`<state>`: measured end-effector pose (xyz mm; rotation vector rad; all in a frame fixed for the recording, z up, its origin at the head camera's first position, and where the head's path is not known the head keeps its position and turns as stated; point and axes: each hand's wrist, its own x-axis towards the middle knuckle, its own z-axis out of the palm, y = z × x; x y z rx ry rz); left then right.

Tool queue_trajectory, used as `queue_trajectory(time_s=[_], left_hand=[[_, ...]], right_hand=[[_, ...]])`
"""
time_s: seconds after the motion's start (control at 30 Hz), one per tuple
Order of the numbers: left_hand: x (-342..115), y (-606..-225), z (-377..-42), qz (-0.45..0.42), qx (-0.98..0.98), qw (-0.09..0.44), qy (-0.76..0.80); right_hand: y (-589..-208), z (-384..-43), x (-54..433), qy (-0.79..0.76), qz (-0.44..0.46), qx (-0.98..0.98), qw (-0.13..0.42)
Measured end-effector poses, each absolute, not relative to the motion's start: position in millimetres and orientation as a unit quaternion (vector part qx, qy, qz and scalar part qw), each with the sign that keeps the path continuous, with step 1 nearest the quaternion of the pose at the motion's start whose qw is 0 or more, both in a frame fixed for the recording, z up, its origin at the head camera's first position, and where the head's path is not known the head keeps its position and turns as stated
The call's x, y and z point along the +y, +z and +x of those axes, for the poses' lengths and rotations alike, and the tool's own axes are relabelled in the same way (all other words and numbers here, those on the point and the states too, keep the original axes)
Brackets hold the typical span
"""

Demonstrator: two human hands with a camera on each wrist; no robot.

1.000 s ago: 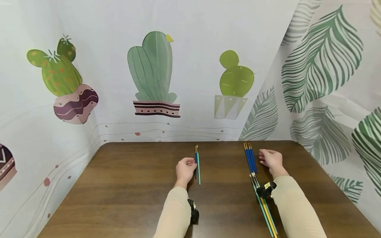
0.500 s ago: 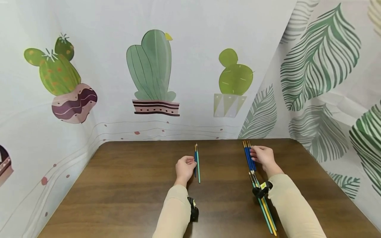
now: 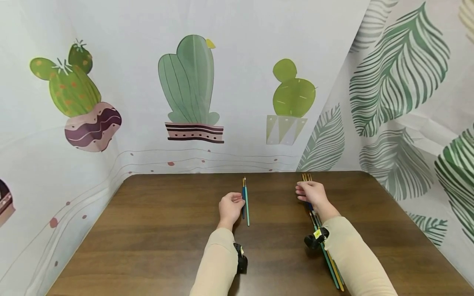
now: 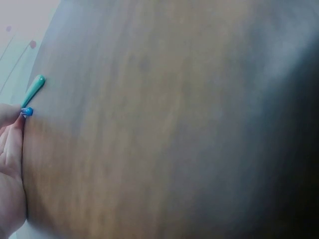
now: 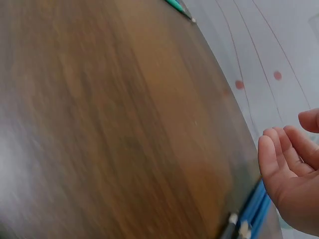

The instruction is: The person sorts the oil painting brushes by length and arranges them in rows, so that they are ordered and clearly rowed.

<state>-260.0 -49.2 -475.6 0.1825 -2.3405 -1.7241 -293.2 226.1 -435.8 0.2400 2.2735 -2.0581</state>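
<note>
My left hand (image 3: pixel 230 207) pinches a blue paintbrush (image 3: pixel 243 192) between thumb and fingers at the table's far middle. Its blue handle end (image 4: pixel 29 112) pokes out by the thumb in the left wrist view. A teal paintbrush (image 3: pixel 247 209) lies right beside it, bristles toward the wall. At the far right, my right hand (image 3: pixel 312 194) hovers over several blue paintbrushes (image 5: pixel 255 206), hiding most of them in the head view. Its fingers (image 5: pixel 269 154) are loosely bent, with a gap to the thumb and nothing between them.
Nearer the front, a second group of brushes with teal and yellow handles (image 3: pixel 333 269) lies partly under the right forearm. The brown wooden table (image 3: pixel 155 238) ends at a cloth wall (image 3: pixel 244 102) printed with cacti and leaves.
My right hand has moved left from beside the blue paintbrushes to over them, partly covering them. The left hand has stayed at the blue brush.
</note>
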Motion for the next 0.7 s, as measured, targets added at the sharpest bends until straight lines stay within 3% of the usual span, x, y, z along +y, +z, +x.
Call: queue_trajectory(time_s=[0.7], left_hand=[[-48.4, -473.0, -257.9, 0.06, -0.807, 0.122, -0.575]], right_hand=[[-450.1, -291.8, 144.8, -0.697, 0.056, 0.711, 0.076]])
